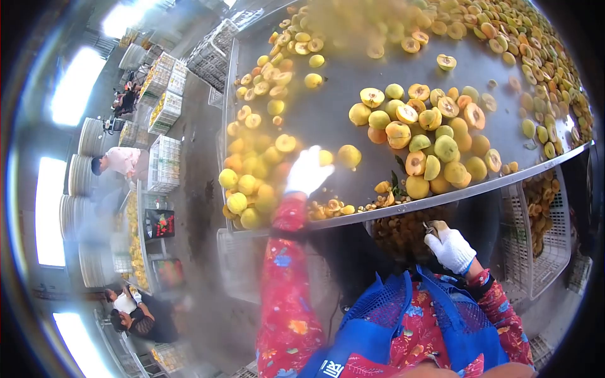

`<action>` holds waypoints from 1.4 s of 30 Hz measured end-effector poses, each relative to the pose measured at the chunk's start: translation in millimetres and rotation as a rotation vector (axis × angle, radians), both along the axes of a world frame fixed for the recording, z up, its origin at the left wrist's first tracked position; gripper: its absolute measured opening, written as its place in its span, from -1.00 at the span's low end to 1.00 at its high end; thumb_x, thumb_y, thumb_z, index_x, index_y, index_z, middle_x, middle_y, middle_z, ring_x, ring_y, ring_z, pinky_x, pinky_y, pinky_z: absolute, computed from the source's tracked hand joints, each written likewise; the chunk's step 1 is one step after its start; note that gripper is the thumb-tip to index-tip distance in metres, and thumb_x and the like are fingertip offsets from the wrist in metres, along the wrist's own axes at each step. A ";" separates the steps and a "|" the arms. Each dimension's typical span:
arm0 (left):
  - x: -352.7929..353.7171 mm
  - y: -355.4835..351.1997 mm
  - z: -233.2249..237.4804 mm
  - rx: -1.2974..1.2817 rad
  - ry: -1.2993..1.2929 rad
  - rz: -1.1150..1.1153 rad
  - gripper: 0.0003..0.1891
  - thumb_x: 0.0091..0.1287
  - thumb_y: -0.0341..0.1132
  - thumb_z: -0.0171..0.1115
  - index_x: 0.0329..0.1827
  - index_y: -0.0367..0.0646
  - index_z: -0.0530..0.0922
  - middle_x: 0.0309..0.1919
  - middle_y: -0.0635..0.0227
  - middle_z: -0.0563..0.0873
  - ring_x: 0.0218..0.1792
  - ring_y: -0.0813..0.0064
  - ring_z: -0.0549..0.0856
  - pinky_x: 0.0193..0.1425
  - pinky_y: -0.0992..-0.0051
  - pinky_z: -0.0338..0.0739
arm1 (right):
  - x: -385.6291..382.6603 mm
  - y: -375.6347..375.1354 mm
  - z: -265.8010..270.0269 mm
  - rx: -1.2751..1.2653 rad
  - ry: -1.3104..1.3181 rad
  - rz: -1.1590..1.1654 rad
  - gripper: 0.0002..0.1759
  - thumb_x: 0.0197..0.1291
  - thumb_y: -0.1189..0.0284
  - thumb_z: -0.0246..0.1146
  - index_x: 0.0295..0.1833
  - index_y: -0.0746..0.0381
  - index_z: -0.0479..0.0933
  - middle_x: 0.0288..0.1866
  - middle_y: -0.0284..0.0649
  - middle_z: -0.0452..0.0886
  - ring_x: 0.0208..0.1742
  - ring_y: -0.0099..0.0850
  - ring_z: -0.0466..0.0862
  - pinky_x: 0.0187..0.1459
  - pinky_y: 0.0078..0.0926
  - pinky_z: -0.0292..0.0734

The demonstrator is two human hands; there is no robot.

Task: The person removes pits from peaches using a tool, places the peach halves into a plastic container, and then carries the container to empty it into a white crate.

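My left hand (309, 171), in a white glove, reaches over the metal table (328, 113) with its fingers apart. A small yellow peach (325, 158) lies right at its fingertips, and a larger whole peach (349, 156) sits just to the right. Left of this hand is a heap of whole peaches (247, 184), partly blurred. Below the table's near edge, my right hand (452, 248), also gloved, is closed around a small metal tool (431, 230), mostly hidden by the fingers. Halved peaches (406, 113) form a pile in the middle of the table.
Under the edge stands a container of pits and scraps (403, 234). A white crate (535, 252) is at the right. More halves (510, 38) cover the table's far right. At left, people (123, 162) work beside stacked crates (165, 162). Loose pits (331, 208) line the near edge.
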State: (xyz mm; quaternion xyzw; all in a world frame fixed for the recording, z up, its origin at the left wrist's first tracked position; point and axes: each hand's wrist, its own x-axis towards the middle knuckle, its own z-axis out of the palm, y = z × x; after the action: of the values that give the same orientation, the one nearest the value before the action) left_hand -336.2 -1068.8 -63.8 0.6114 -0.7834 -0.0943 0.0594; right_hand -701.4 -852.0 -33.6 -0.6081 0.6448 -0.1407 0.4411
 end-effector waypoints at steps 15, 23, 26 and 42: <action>-152.5 172.6 36.4 0.775 1.844 0.437 -0.36 0.59 0.28 -0.06 0.31 -0.12 0.50 -0.13 0.27 0.71 -0.32 0.47 0.70 -0.48 0.57 0.51 | 41.4 -11.8 69.7 -0.277 -0.018 0.181 -0.67 0.49 0.23 0.18 -0.11 0.31 0.57 -0.46 0.06 0.66 -0.45 0.07 0.69 -0.41 -0.05 0.60; -168.6 191.6 39.6 0.139 1.153 0.160 -0.53 0.65 0.04 0.01 0.20 -0.24 0.54 -0.14 0.31 0.70 -0.23 0.55 0.65 -0.07 0.51 0.58 | 46.5 5.9 34.2 -0.326 -0.101 0.124 -0.60 0.52 0.19 0.12 -0.13 0.36 0.56 -0.51 0.13 0.60 -0.55 0.07 0.62 -0.49 -0.09 0.54; -176.2 196.7 43.2 0.141 1.240 0.238 -0.59 0.66 -0.04 0.02 0.19 -0.26 0.54 -0.15 0.29 0.71 -0.22 0.54 0.65 -0.04 0.49 0.58 | 48.4 7.6 36.1 -0.069 -0.388 -0.040 -0.55 0.55 0.11 0.09 -0.17 0.32 0.53 -0.59 -0.07 0.55 -0.69 -0.17 0.53 -0.62 -0.28 0.45; -176.4 198.1 18.0 0.567 1.763 0.466 -0.44 0.62 0.19 -0.03 0.03 -0.22 0.57 -0.26 0.20 0.75 -0.25 0.42 0.74 -0.12 0.43 0.68 | 22.1 16.3 -16.2 1.464 -2.124 -0.131 -0.53 0.62 0.02 -0.02 0.01 0.23 0.51 -0.56 -0.34 0.36 -0.76 -0.65 0.18 -0.78 -0.63 0.08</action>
State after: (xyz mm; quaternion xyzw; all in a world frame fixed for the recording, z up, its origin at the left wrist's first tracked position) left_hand -512.6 -870.7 -45.8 0.4526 -0.2629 -0.6933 0.4952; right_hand -679.4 -835.8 -49.8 0.2154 -0.0646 -0.1897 0.9557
